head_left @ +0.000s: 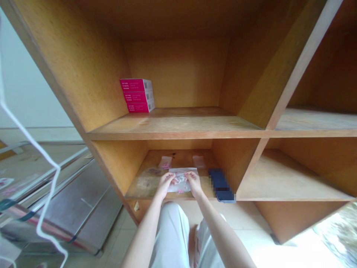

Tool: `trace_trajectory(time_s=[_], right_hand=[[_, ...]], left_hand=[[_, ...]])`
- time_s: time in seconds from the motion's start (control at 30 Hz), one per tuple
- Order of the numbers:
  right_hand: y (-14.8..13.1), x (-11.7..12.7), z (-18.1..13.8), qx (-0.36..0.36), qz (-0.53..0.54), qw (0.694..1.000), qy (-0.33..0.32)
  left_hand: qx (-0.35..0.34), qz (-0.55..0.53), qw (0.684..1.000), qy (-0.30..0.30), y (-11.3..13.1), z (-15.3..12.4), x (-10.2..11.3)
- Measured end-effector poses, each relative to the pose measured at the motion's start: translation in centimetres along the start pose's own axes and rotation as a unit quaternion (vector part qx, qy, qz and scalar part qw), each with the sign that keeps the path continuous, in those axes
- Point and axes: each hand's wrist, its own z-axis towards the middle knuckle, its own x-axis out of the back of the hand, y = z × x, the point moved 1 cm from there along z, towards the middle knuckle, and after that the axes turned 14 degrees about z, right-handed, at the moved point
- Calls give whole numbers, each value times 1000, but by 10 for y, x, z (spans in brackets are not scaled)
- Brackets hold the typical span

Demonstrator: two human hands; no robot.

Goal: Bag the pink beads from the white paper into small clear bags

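My left hand [166,182] and my right hand [193,182] pinch the two sides of a small clear plastic bag [180,178], with something pinkish showing in or under it. It is held over a whitish translucent sheet or larger bag [173,188] on the lower shelf. A few pink bead-like pieces [180,191] lie at the near edge of that sheet. Just behind my left hand rests a small clear bag with pink beads [166,164]. Behind my right hand lies another flat clear bag [199,161]; no contents can be made out.
Dark blue, pixelated object [221,184] at the lower shelf's right front. Three stacked pink boxes [137,97] stand on the upper shelf [178,123]. A wooden divider [255,163] bounds the right side. At the left are a metal-framed cart [80,203] and a white cable [46,154].
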Motion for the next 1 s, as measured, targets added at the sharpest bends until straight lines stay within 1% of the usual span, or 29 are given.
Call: trace_trajectory(time_s=[0.33, 0.47, 0.57, 0.77, 1.0], right_hand=[[2, 1, 1, 9, -19, 1000, -12], [2, 1, 1, -4, -10, 1000, -7], [2, 2, 2, -1, -6, 1000, -13], [1, 2, 1, 3, -4, 1000, -21], [0, 0, 0, 0, -4, 1000, -17]], left_hand=[[-11, 41, 999, -9, 1, 0, 0], [-12, 36, 999, -8, -2, 1, 0], [-18, 28, 999, -9, -3, 1, 0], [-25, 22, 999, -41, 1, -1, 1], [-8, 14, 1000, -24, 6, -2, 0]])
